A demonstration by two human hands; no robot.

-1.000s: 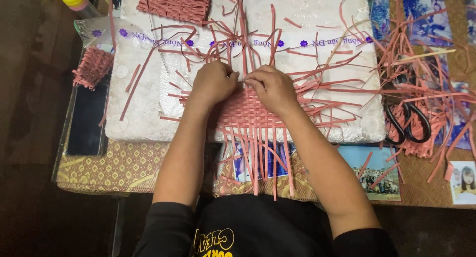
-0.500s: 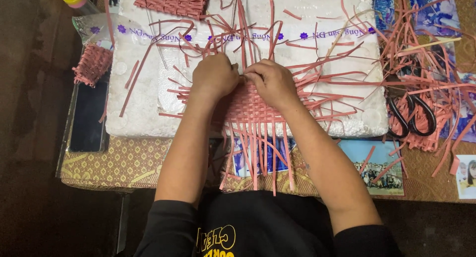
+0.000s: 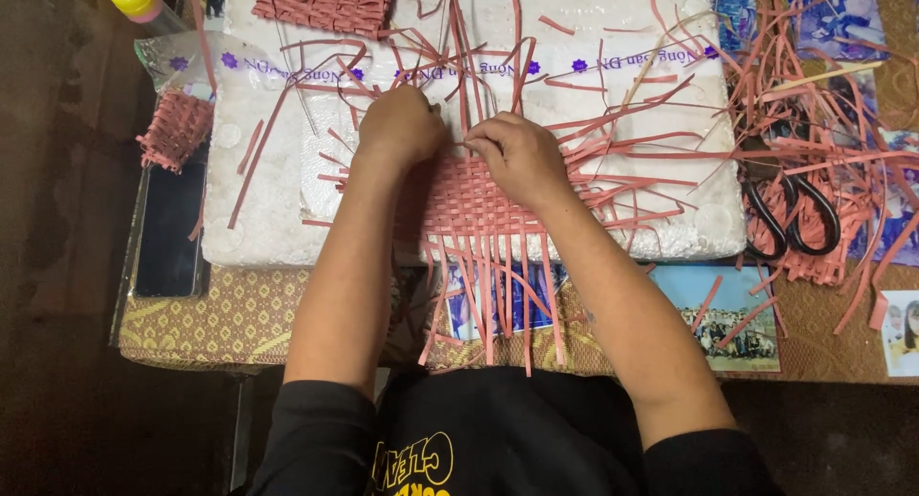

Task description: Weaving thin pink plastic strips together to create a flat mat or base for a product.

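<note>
A half-woven mat of pink paper strips (image 3: 469,204) lies on a white foam board (image 3: 258,218), its loose strip ends hanging over the table's near edge. My left hand (image 3: 400,123) and my right hand (image 3: 517,154) rest side by side on the mat's far edge, fingers curled down onto the pink strips there. Both hands pinch or press strips at the weave's edge; the fingertips are hidden under the knuckles.
A finished pink woven piece (image 3: 325,3) lies at the board's far edge and a small one (image 3: 175,130) at its left. Black-handled scissors (image 3: 793,214) sit among pink scraps on the right. A dark phone (image 3: 170,230) lies left; photos (image 3: 732,314) cover the table.
Both hands have stayed on the mat's far edge, shifting only slightly over the strips. The camera view has drifted a little.
</note>
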